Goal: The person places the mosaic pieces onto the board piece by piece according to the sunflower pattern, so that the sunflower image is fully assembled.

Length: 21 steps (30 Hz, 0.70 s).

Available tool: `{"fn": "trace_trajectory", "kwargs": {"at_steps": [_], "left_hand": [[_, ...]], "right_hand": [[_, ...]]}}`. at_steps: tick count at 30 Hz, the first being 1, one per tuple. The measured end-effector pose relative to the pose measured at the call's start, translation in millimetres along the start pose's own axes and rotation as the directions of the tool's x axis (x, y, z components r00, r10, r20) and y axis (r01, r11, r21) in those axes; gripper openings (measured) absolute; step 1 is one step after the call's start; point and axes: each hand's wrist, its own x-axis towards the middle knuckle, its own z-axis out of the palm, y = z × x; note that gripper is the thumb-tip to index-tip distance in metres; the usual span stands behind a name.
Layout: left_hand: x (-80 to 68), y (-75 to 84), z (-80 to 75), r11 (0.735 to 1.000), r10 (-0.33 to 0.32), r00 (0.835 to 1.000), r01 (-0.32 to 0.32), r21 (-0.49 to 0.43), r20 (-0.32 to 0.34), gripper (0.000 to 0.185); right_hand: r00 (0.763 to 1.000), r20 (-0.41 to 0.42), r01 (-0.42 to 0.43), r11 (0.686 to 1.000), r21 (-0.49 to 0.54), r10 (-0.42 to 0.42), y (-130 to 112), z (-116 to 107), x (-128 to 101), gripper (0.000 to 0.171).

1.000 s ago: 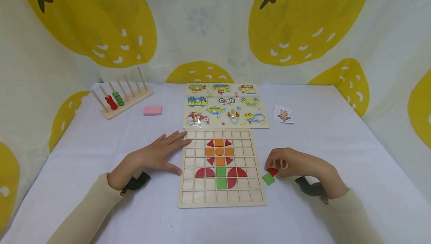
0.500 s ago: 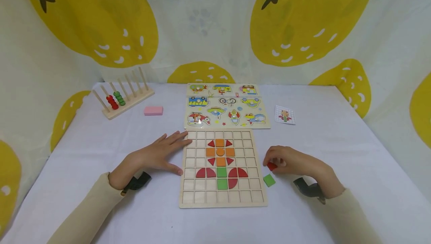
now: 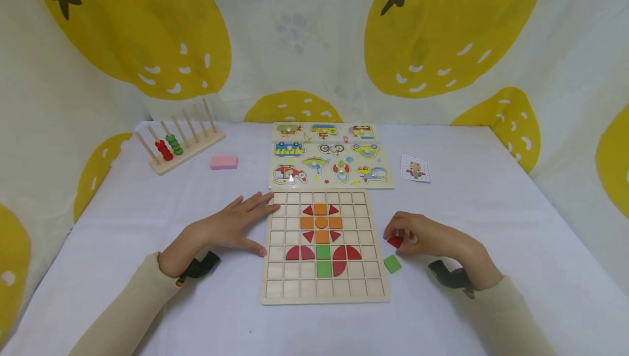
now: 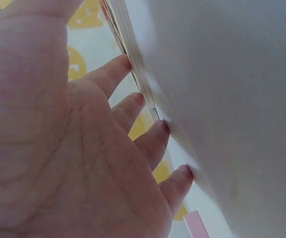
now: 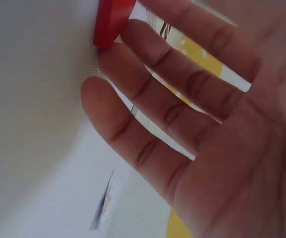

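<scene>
A wooden grid board [image 3: 291, 289] lies in the middle of the table. On it is a pattern of orange squares, an orange circle [image 3: 321, 223], red triangles, red quarter-circles and two green squares [image 3: 323, 268]. My left hand [image 3: 221, 231] rests at the board's left edge, fingers spread and extended; the left wrist view shows fingertips touching that edge. Right of the board, my right hand [image 3: 426, 237] pinches a red quarter-circle tile [image 3: 395, 242] low over the cloth. In the right wrist view this red tile [image 5: 113, 22] shows only in part. Just below it lies a loose green square tile [image 3: 392, 263].
A knobbed vehicle puzzle board [image 3: 339, 181] lies directly behind the grid board. The small pattern card [image 3: 415, 168] is at the back right. At the back left are a wooden peg rack [image 3: 189, 154] with red and green beads and a pink block [image 3: 224, 162].
My right hand has shifted slightly up and left with the red quarter-circle, which touched the green square before and is now apart from it. The left hand has stayed in place.
</scene>
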Motion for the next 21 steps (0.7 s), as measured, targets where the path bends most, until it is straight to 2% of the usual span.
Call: {"fn": "trace_trajectory", "kwargs": {"at_steps": [9, 15, 21], "left_hand": [[-1.5, 0.1, -1.2, 1.0, 0.006, 1.0, -0.007, -0.008, -0.003, 0.1], [0.1, -1.1, 0.6, 1.0, 0.017, 1.0, -0.017, -0.002, -0.007, 0.101], [-0.4, 0.4, -0.7, 1.0, 0.006, 1.0, -0.006, 0.003, -0.001, 0.101]], "right_hand": [[1.0, 0.0, 0.001, 1.0, -0.017, -0.001, -1, 0, 1, 0.019], [0.998, -0.008, 0.063, 0.998, -0.028, -0.063, -3, 0, 3, 0.02], [0.993, 0.016, 0.121, 0.993, -0.007, -0.121, -18, 0, 13, 0.021]]}}
